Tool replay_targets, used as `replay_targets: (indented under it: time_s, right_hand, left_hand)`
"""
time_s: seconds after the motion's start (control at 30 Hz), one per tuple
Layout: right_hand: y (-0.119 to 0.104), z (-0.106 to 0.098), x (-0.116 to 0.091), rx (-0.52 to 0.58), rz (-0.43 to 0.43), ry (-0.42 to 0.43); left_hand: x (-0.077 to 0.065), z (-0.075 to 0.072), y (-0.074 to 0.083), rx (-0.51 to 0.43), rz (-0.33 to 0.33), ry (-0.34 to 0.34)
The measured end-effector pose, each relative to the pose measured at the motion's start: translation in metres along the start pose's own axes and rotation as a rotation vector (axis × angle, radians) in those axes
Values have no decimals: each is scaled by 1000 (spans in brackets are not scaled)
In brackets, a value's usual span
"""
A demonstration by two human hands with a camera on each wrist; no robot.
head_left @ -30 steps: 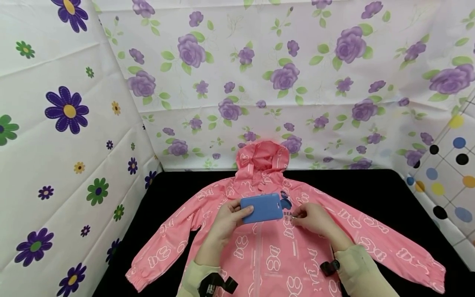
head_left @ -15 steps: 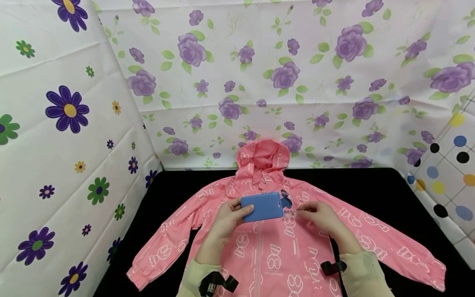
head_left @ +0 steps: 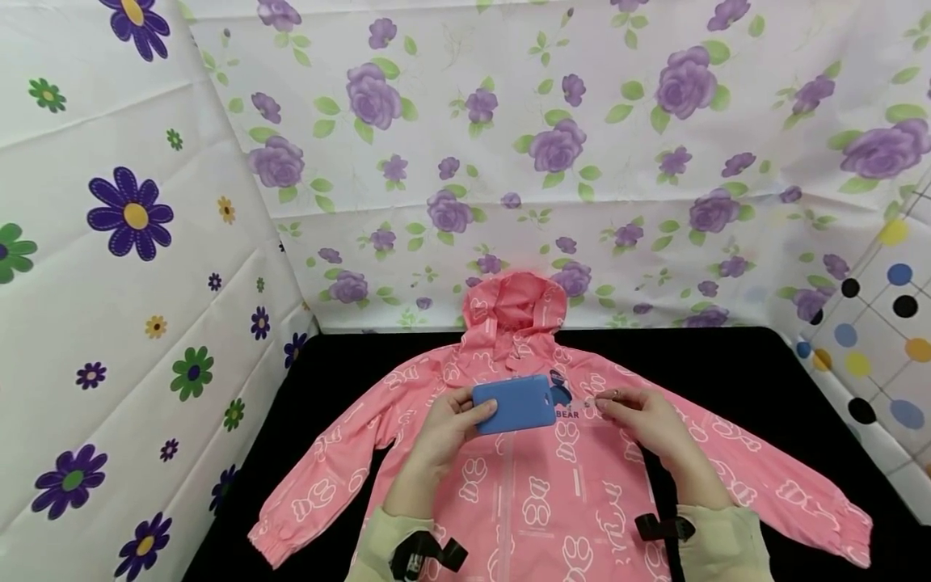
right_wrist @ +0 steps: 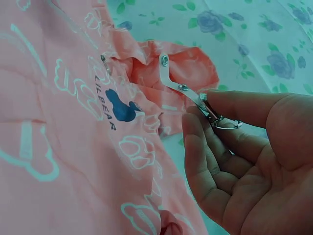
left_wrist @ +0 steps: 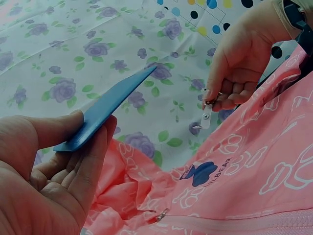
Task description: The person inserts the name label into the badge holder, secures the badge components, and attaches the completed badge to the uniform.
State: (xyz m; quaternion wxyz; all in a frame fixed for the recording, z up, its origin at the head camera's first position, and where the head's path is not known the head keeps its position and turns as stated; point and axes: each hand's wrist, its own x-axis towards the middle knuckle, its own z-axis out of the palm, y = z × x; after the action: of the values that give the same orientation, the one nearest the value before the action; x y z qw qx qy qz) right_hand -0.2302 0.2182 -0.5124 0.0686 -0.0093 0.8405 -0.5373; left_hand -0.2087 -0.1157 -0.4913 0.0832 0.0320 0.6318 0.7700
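Note:
A blue badge holder [head_left: 514, 404] with a slot at its right end is pinched between the thumb and fingers of my left hand [head_left: 440, 436]. In the left wrist view that holder [left_wrist: 110, 107] appears nearly edge-on. My right hand [head_left: 643, 420] pinches a badge clip [right_wrist: 183, 88], a clear strap with snap studs and a metal clip. The strap points away from the fingertips, apart from the holder. Beneath both hands lies a pink hooded jacket [head_left: 534, 477] with white bear outlines and a dark blue bear print [right_wrist: 122, 105] on the chest.
The jacket's sleeves [head_left: 313, 485] spread out to both sides on a black table [head_left: 364, 356]. Its hood [head_left: 515, 303] reaches the back edge, against a floral cloth wall [head_left: 465, 162]. A daisy-print cloth [head_left: 131, 307] stands on the left, a dotted one [head_left: 873, 339] on the right.
My right hand has moved right and slightly up with the badge clip, away from the badge holder. My left hand and the holder have hardly moved.

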Motion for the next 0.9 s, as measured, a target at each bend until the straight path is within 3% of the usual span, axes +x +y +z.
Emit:
replay_targets:
  time_s: [0.43,0.9]
  right_hand:
    - [-4,-5,-6,108,-41,-15]
    - [-12,10,-9,158,-99,-14]
  left_hand:
    - [1,1,0,-11,-5,-28]
    - [1,0,-2,2,6,-31]
